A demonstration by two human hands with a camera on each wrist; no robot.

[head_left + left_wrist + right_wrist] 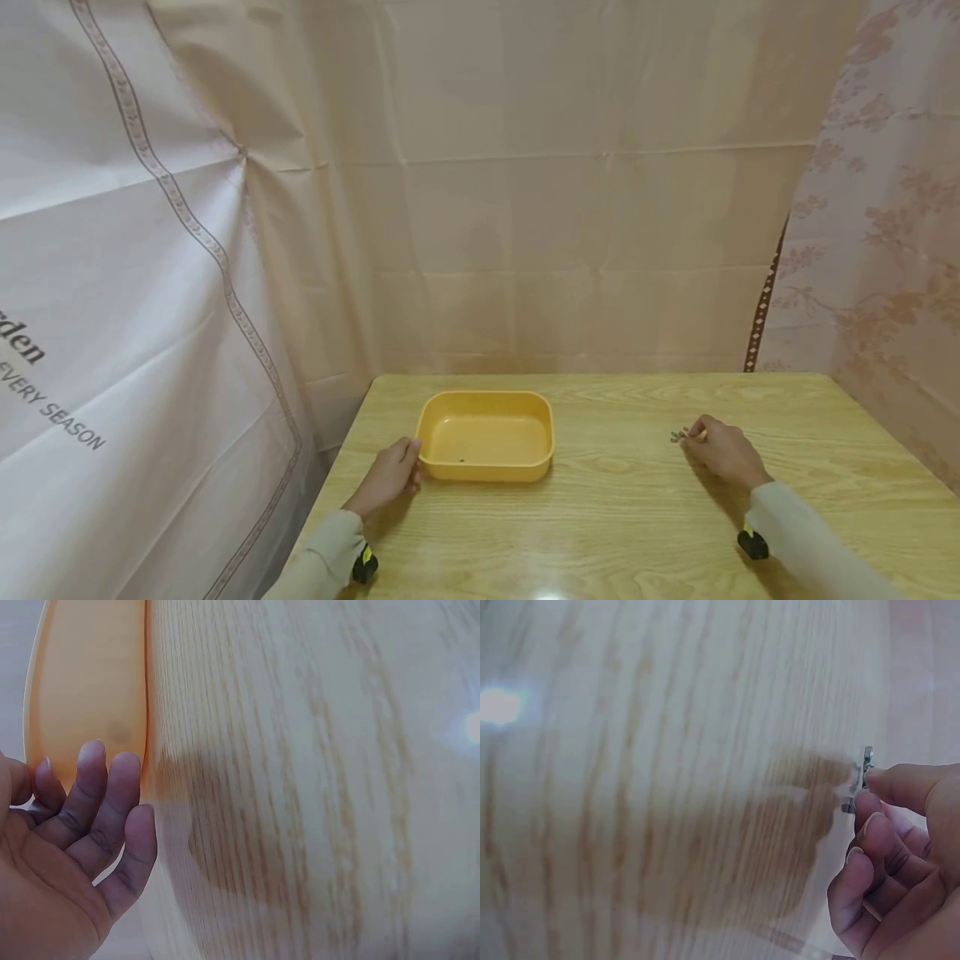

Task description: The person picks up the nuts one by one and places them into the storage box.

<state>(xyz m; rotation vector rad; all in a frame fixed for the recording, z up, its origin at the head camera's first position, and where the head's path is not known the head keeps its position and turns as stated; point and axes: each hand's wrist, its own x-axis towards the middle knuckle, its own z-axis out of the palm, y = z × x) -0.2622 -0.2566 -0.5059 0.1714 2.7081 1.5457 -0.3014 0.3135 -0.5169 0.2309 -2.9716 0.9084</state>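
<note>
A yellow rectangular plastic tub [485,471] stands on the left half of the wooden table. My left hand [392,477] holds its left end, the thumb at the rim and the other fingers along the outer wall [90,682]. Over on the right, my right hand [722,450] pinches at a few small metal pieces [678,436] between thumb and forefinger, close over the tabletop. In the right wrist view the metal pieces [868,756] stick out past the fingertips; their exact kind cannot be made out.
A tiny dark spot [462,460] shows inside the tub near its front wall. The light wood-grain table [615,533] reaches back to a beige hanging cloth [562,250]. A printed white cloth [135,350] hangs along the left, a flowered one [885,250] along the right.
</note>
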